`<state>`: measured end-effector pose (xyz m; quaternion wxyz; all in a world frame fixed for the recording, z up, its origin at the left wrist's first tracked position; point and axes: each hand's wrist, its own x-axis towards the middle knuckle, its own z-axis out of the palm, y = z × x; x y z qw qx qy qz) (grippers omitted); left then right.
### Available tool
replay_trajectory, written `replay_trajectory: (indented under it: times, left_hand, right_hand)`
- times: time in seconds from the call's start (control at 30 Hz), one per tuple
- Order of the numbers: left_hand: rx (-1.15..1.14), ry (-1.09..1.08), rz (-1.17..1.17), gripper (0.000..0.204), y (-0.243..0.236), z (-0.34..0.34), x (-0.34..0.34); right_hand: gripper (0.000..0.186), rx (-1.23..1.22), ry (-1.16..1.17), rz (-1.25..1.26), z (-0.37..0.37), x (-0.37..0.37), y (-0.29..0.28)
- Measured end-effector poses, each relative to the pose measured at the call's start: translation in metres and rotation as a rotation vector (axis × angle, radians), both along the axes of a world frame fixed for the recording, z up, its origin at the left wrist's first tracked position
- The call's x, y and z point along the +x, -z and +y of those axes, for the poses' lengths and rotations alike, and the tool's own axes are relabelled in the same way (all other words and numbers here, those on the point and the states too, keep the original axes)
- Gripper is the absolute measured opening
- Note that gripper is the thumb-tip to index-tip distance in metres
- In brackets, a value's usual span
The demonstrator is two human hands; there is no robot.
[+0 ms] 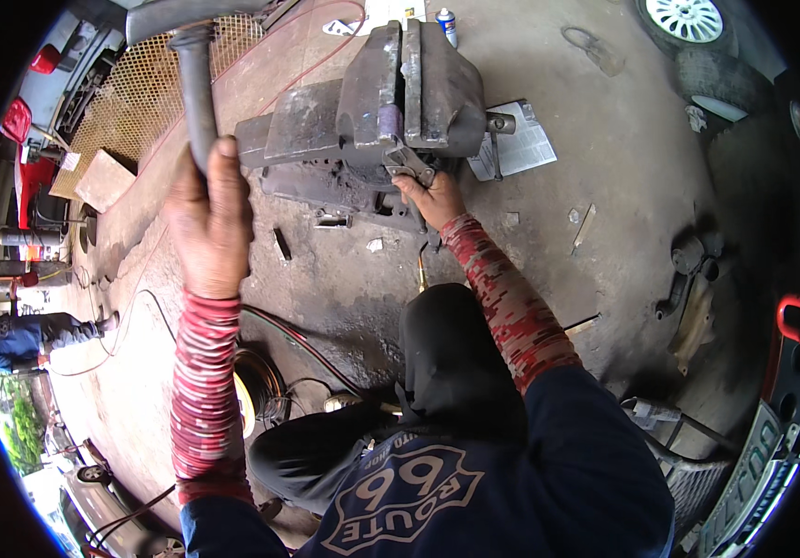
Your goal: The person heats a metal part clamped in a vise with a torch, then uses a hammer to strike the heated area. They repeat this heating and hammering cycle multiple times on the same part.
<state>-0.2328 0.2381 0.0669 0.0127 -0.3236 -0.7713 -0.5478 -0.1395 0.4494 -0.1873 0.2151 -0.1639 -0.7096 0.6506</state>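
My left hand [209, 223] is raised at the left, closed around the handle of a hammer [199, 98]. Its dark head shows at the top edge, well apart from the vise. A heavy, worn bench vise [302, 121] stands ahead of me. At its near side my right hand [436, 200] grips a metal tool that looks like locking pliers [408, 166]. The tool's front end is against a small purplish-grey piece [390, 122] at the vise jaws. Whether the pliers' jaws are clamped on that piece cannot be made out.
A spray can [447, 26] and a printed sheet [522, 144] are beside the vise. Hoses [297, 339] and a torch [422, 270] lie near my knees. Wheels [688, 19] rest at the far right. Another person [33, 339] is at the far left, near a perforated panel [130, 116].
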Motion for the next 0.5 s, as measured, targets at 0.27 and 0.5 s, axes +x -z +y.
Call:
replay_trajectory:
  times: [0.27, 0.5]
  left_hand:
    - [-0.526, 0.018, 0.181, 0.038, 0.014, -0.035, -0.001]
    - [-0.262, -0.189, -0.546, 0.041, 0.051, -0.129, 0.062]
  right_hand:
    - [0.022, -0.12, -0.037, 0.008, -0.008, 0.03, -0.014]
    - [0.028, -0.115, -0.103, -0.065, -0.015, 0.079, -0.06]
